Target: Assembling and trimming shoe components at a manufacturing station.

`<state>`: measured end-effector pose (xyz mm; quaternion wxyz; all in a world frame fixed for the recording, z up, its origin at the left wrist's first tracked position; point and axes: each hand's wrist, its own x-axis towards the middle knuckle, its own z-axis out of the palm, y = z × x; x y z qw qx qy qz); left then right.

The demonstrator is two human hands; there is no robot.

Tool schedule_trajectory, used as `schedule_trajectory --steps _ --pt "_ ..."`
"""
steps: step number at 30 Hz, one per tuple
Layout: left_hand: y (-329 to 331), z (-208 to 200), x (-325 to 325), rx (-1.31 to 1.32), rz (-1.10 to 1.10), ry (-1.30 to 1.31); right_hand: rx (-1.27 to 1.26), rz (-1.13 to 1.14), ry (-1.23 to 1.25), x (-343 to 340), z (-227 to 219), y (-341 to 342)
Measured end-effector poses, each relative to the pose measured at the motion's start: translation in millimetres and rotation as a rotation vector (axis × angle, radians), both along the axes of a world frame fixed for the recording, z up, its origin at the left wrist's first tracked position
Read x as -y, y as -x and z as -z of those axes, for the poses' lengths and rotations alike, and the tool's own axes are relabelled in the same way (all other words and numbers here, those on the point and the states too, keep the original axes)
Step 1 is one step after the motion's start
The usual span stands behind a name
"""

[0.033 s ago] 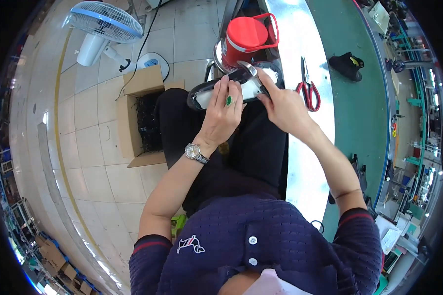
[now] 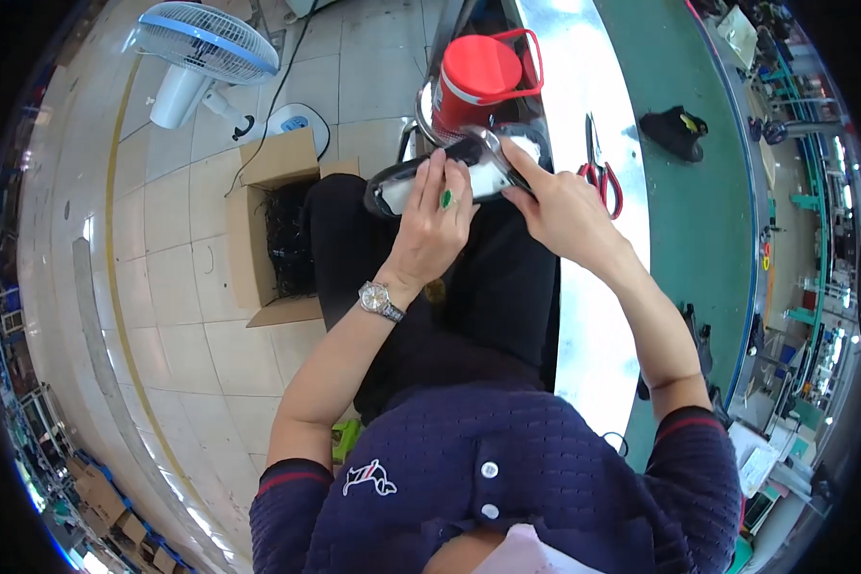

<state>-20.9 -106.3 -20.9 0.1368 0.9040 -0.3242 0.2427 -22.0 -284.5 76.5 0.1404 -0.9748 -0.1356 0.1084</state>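
Note:
A long black-rimmed piece with a white face (image 2: 398,197), shaped like a shoe sole, lies across above my lap. My left hand (image 2: 434,215), with a green-stoned ring, presses its fingers together on this piece and steadies it. My right hand (image 2: 560,206) is closed around a tool with a curved silver metal head (image 2: 488,142), which meets the piece near its far right end. The tool is blurred, and my fingers hide most of its handle. I cannot make out its exact kind.
A red lidded jug (image 2: 478,72) stands beyond my hands. Red-handled scissors (image 2: 598,172) lie on the metal bench (image 2: 593,316) to the right. An open cardboard box (image 2: 258,239) holding black material is at left, near a fan (image 2: 206,43). A black shoe (image 2: 674,129) rests on the green floor.
My right hand has shifted slightly right and down, and the tool's metal head has turned a little and blurred. My left hand and the piece have hardly moved.

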Motion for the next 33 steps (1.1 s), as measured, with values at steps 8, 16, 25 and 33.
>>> schedule_trajectory --steps 8,16,25,33 --pt "1 -7 -6 -0.222 0.069 0.253 0.065 0.037 0.06 -27 2 3" --pt "2 -29 -32 -0.154 -0.135 -0.166 0.058 0.052 0.003 -46 -5 5" --pt "-6 -35 -77 -0.388 0.187 0.138 0.021 -0.038 -0.182 -22 -8 14" --pt "87 -27 -95 -1.042 -0.347 0.843 -0.717 0.312 -0.631 -48 -25 71"
